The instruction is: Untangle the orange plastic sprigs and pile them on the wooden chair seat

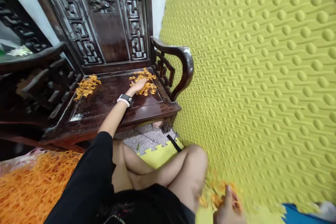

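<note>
My left hand (138,85), with a dark band and a pale bracelet at the wrist, reaches out over a pile of small orange branching pieces (147,89) on the dark wooden chair seat (112,92). Its fingers look stretched out flat on the pile, their tips partly lost among the pieces. Low at the right, my right hand (228,211) is closed around similar orange pieces (235,201), slightly blurred. A second small orange pile (88,85) lies on the seat's left side.
A big heap of orange strands (34,189) fills the lower left. The carved chair back (110,38) and curved armrest (183,63) bound the seat. A bumpy yellow mat (249,77) covers the right side. My crossed legs (168,171) are below the seat, near a black strap (173,142).
</note>
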The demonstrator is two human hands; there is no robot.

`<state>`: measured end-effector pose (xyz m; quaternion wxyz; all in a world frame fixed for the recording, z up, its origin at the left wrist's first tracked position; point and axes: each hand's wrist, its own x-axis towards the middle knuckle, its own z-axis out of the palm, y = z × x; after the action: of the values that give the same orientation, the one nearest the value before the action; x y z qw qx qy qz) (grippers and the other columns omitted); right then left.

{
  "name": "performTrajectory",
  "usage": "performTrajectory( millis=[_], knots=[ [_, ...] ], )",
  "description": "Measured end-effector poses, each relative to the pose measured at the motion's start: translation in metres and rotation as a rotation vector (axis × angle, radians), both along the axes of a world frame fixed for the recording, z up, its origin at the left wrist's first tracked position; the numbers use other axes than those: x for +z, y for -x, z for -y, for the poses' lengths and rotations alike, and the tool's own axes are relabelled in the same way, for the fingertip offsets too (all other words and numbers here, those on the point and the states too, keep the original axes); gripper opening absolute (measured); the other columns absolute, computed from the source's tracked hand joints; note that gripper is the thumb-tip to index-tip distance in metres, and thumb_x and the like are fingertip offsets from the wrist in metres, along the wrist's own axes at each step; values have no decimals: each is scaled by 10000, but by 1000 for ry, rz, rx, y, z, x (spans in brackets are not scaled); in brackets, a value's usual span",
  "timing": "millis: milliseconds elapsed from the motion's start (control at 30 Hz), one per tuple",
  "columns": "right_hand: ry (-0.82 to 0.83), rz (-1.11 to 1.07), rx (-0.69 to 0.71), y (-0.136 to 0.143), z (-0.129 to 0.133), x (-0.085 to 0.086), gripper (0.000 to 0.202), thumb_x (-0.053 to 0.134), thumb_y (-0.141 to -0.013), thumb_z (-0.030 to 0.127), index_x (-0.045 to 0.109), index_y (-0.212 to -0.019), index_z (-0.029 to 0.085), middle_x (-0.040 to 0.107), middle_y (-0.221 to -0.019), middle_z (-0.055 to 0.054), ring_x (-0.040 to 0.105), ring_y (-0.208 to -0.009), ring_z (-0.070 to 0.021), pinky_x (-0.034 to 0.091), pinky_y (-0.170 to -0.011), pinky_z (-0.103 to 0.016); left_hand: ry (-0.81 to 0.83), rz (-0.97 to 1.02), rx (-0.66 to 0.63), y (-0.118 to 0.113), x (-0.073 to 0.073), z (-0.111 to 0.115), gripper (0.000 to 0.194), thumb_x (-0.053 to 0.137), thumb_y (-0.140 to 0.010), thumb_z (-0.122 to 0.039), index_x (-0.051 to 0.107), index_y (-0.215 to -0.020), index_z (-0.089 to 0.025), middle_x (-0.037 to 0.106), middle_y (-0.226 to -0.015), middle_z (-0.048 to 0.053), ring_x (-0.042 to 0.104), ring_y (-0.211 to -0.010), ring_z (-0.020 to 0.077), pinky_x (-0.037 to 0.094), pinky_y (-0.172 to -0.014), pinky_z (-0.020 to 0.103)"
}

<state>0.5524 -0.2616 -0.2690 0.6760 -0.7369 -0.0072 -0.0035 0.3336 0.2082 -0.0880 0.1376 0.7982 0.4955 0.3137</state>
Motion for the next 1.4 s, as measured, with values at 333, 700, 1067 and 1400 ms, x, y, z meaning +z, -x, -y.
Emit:
performTrajectory(
  millis=[333, 700, 1067, 1400],
  knots=[
    [-486, -405, 799, 71, -141, 141, 410, 791, -696, 423, 469, -593, 191, 375, -451, 93, 333, -396, -58, 303, -410, -214, 293, 108, -813, 5, 19, 166, 389, 419, -973, -468, 655, -1111, -190, 721, -996, 47, 659, -874, 154, 491, -841, 292],
    [-422, -354, 935, 107, -156, 155, 336, 709, -781, 482, 702, -962, 199, 389, -434, 88, 266, -425, -86, 221, -466, -251, 287, 197, -703, 21, 18, 194, 397, 401, -982, -401, 586, -733, -154, 641, -719, 3, 573, -667, 113, 423, -675, 224],
    [-331, -248, 1060, 75, -118, 146, 377, 522, -912, 503, 647, -1070, 184, 444, -449, 71, 341, -393, -82, 276, -421, -207, 106, -204, 13, 25, 3, 57, 665, 591, -889, -294, 332, -1437, -21, 357, -1480, 267, 361, -1365, 372, 306, -1122, 469],
    [150, 329, 1985, 70, -91, 177, 270, 516, -946, 354, 742, -886, 220, 685, -668, -11, 629, -638, -157, 522, -653, -277, 76, -184, -1308, 38, 22, 232, 552, 539, -915, -492, 444, -1382, -213, 602, -1284, 97, 553, -1170, 235, 414, -1017, 374]
  ],
)
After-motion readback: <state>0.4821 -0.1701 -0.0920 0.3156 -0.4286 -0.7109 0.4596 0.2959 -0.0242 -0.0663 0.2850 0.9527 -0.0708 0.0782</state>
